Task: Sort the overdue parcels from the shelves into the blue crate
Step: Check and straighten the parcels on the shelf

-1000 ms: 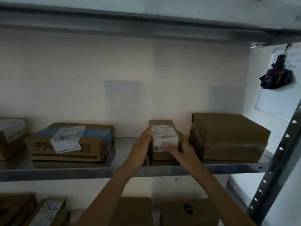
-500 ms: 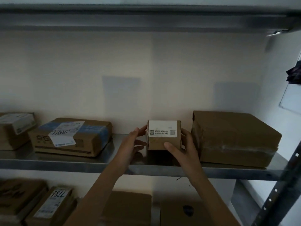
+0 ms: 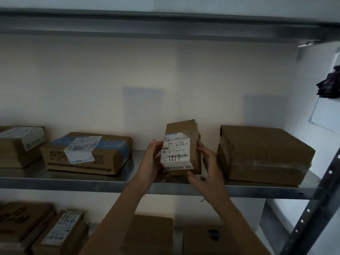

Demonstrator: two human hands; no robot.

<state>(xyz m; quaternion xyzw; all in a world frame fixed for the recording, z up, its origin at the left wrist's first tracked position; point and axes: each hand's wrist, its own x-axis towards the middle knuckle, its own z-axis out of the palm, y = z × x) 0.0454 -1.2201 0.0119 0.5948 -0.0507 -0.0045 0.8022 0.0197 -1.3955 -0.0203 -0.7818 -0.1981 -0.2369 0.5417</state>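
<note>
Two bare forearms and hands, nothing worn

The left hand (image 3: 150, 163) and right hand (image 3: 207, 171) show no gloves, rings or watch; both forearms run uncovered to the lower frame edge, with no sleeve in sight.

A dim room with a cream wall (image 3: 128, 74) behind grey metal shelving. One metal shelf (image 3: 73, 183) crosses the middle, another shelf edge (image 3: 147, 23) runs overhead. At right stands a perforated dark upright post (image 3: 316, 208). Beyond it a pale side wall (image 3: 311, 100) carries a whiteboard (image 3: 325, 111) with a dark bundle of cloth (image 3: 329, 87) hanging before it.
</note>
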